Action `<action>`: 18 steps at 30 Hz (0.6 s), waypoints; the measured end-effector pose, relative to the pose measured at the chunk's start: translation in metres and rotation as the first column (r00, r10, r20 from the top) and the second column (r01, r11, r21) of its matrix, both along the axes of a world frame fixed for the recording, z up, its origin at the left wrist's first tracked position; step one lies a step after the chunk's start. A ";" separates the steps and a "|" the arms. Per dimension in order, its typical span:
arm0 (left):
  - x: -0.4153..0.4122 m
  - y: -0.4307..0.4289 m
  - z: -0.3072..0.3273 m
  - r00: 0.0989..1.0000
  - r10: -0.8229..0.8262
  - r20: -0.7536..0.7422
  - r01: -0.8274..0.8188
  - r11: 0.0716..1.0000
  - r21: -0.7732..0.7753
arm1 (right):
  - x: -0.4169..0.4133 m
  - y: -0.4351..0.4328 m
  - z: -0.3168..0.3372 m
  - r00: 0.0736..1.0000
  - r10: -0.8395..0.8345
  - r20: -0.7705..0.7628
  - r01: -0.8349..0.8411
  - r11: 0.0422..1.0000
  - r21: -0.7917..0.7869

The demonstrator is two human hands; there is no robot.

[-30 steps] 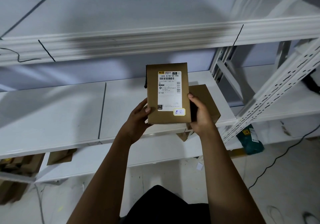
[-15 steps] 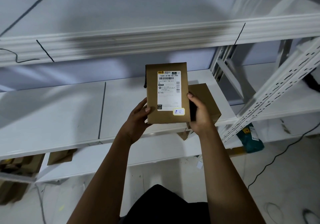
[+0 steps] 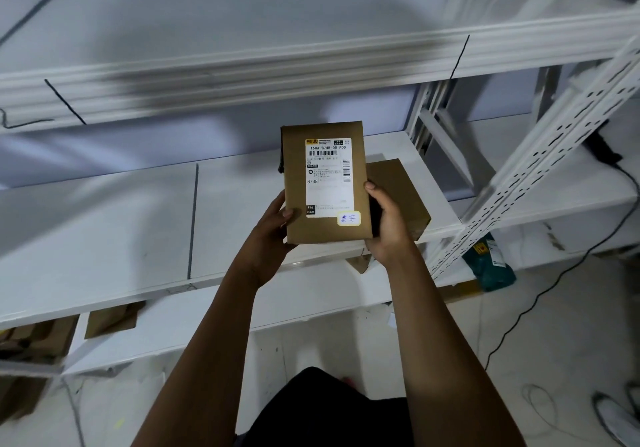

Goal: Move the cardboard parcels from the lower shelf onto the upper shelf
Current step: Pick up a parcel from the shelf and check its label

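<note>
A brown cardboard parcel (image 3: 294, 176) with a white shipping label and a small yellow sticker is held upright in front of me, above the middle shelf (image 3: 104, 225). My left hand (image 3: 273, 225) grips its lower left edge and my right hand (image 3: 388, 221) grips its lower right edge. A second plain cardboard parcel (image 3: 398, 190) lies on the middle shelf just behind my right hand, partly hidden. The upper shelf (image 3: 242, 76) runs across the frame above the held parcel.
White perforated uprights (image 3: 540, 155) rise at the right. Flattened cardboard (image 3: 110, 320) lies on the lowest shelf at left. A green packet (image 3: 488, 263) and black cables (image 3: 554, 280) are on the floor at right, with a shoe (image 3: 616, 415) at the corner.
The view has shifted slightly; the parcel stays held in both hands at about the same spot.
</note>
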State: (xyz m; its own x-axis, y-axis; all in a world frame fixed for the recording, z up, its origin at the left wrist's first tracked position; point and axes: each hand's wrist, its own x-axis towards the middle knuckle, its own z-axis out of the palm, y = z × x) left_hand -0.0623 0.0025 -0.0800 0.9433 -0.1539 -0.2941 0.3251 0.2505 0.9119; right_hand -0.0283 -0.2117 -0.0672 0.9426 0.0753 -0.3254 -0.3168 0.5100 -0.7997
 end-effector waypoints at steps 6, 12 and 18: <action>0.001 -0.003 -0.002 1.000 -0.001 -0.011 0.000 1.000 -0.031 | -0.002 -0.002 -0.001 1.000 -0.015 -0.023 0.015 1.000 0.004; 0.002 -0.008 -0.005 0.999 0.008 -0.033 -0.011 0.997 -0.080 | -0.002 -0.010 -0.001 0.999 -0.003 -0.040 0.004 1.000 0.011; 0.003 -0.011 -0.006 0.999 0.016 -0.035 -0.020 0.996 -0.090 | -0.003 -0.013 -0.003 0.999 0.002 -0.046 0.000 0.999 0.032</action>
